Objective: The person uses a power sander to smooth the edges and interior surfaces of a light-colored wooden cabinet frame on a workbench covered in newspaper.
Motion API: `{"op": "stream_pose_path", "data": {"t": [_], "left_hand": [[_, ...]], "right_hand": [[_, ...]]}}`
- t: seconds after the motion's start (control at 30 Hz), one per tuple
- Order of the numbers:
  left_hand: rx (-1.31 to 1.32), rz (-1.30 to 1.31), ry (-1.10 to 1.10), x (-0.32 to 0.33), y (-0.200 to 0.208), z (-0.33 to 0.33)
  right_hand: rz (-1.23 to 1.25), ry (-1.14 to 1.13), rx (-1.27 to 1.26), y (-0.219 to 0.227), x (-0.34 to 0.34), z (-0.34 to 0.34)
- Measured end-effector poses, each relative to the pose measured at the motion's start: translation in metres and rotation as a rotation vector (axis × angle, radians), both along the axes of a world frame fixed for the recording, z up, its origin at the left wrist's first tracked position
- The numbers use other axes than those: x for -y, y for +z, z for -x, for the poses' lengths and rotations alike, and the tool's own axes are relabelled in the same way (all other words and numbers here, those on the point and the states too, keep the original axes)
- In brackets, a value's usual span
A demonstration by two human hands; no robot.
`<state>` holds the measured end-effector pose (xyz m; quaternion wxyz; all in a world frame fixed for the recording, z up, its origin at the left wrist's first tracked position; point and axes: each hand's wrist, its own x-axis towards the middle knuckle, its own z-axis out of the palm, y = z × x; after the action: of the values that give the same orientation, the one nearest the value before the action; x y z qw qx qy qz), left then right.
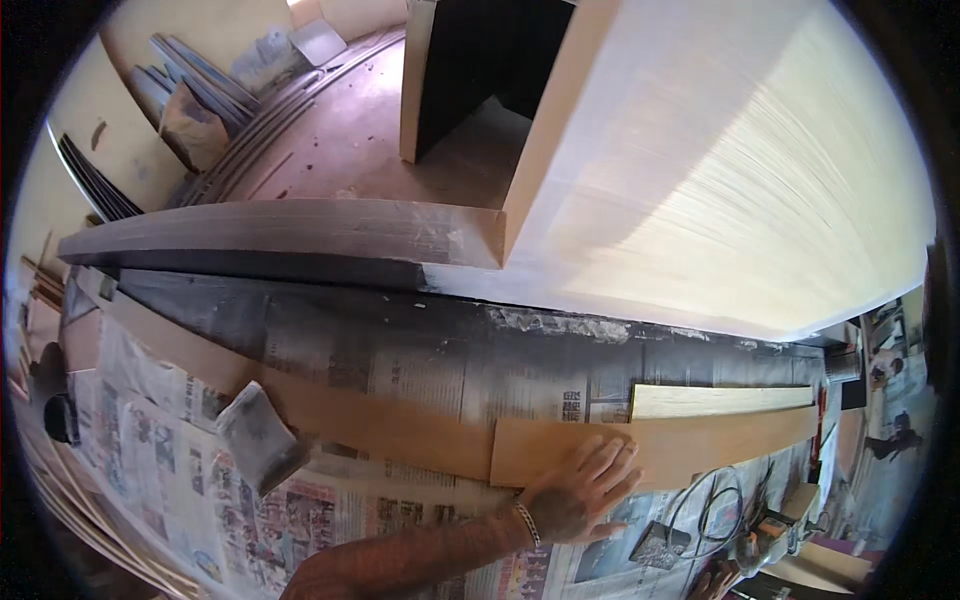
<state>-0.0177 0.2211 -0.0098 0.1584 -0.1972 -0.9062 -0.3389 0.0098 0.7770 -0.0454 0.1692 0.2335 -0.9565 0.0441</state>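
Newspaper sheets [200, 470] cover a long workbench that runs across the lower half of the frame, and their upper part is darkened with grey-black overspray. Above the bench, in the upper right of the frame, a large pale wooden panel [720, 160] stands with a lit grained face. A grey-painted board [280, 232] butts against its left edge and stretches toward the left of the frame. Behind them lies a dusty reddish floor, with sheet offcuts [190, 90] leaning in the upper left corner.

Two long brown strips lie end to end on the newspaper. The left strip [330, 415] slants down from the left edge to the centre. The right strip [720, 440] runs on from the centre toward the right edge, and a narrower pale strip [720, 400] lies just above it, touching along its upper edge.

One hand [580, 490] comes in from the lower centre on a patterned forearm with a metal bracelet [527, 523] at the wrist; which hand it is cannot be told for sure. It lies flat and fully open, fingers [615, 460] spread and pressed down on the lower edge of the right strip near its left end. It grips nothing.

A grey sanding block [258, 435] sits on the paper well to the left of the hand, touching the left strip. Cables and small tools [720, 520] lie in the lower right.
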Motion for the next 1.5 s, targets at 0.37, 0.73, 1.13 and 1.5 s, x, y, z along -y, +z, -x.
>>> {"op": "stream_pose_path", "data": {"t": [0.37,0.73,1.13,1.5], "left_hand": [[0.047,-0.079,0.004,-0.003,-0.006,0.004],[0.025,-0.029,0.067,-0.009,-0.008,0.007],[-0.091,0.221,0.717,0.185,0.081,0.071],[-0.150,0.669,0.587,0.208,0.071,0.055]], "right_hand": [[-0.141,-0.047,0.045,0.029,0.012,0.012],[-0.197,-0.030,0.014,0.027,0.016,0.028],[-0.126,-0.173,0.068,0.012,0.026,-0.016],[0.043,-0.306,0.052,0.051,0.063,-0.016]]}}
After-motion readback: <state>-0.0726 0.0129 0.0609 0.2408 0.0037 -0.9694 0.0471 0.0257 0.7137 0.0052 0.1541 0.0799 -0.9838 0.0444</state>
